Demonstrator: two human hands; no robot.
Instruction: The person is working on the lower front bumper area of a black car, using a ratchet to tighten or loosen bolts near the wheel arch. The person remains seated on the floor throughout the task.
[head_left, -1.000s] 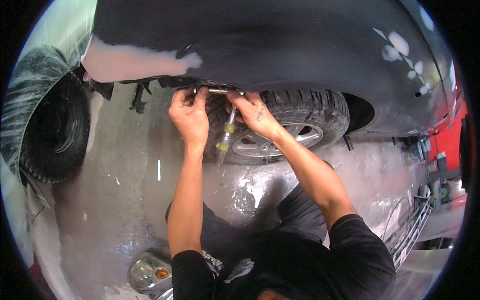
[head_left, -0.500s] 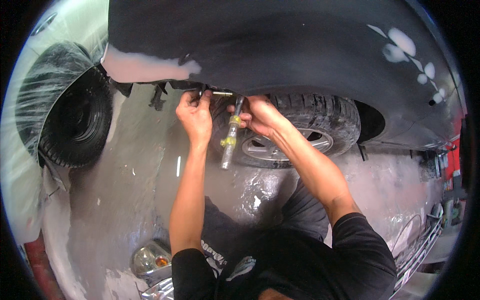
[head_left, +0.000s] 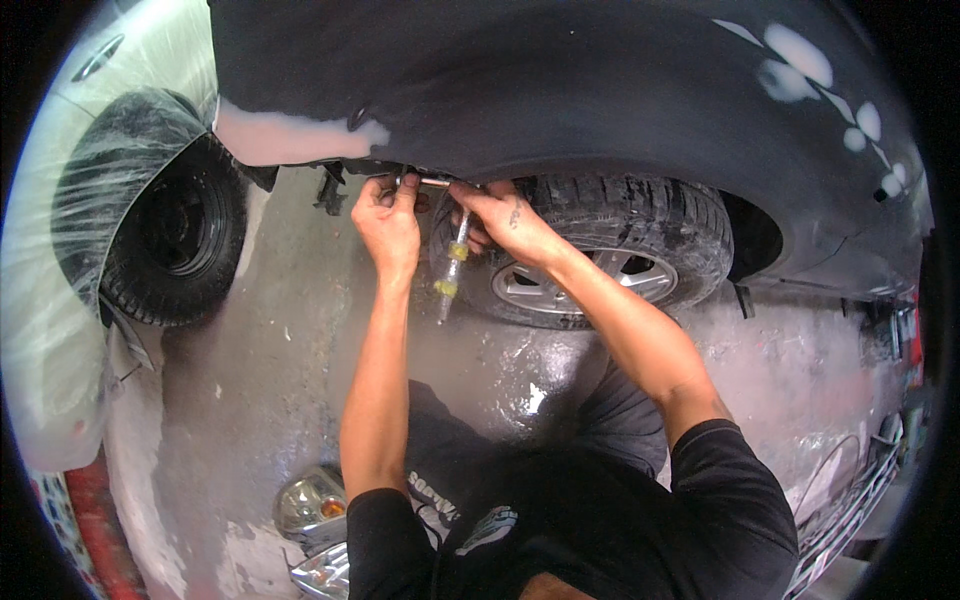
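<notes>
Bodywork of a dark car (head_left: pixel 560 90) arches over both hands. Left hand (head_left: pixel 388 222) pinches the arch lip; right hand (head_left: pixel 498 215) grips a ratchet handle (head_left: pixel 452 262) hanging beneath, best kept square on its fastener. That fastener stays hidden behind the fingers, just beside the tyre (head_left: pixel 640 225).

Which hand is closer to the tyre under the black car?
Right. The right hand sits against the top left of the tyre, holding a tool. The left hand is further left, apart from it, up at the wheel-arch edge.
</notes>
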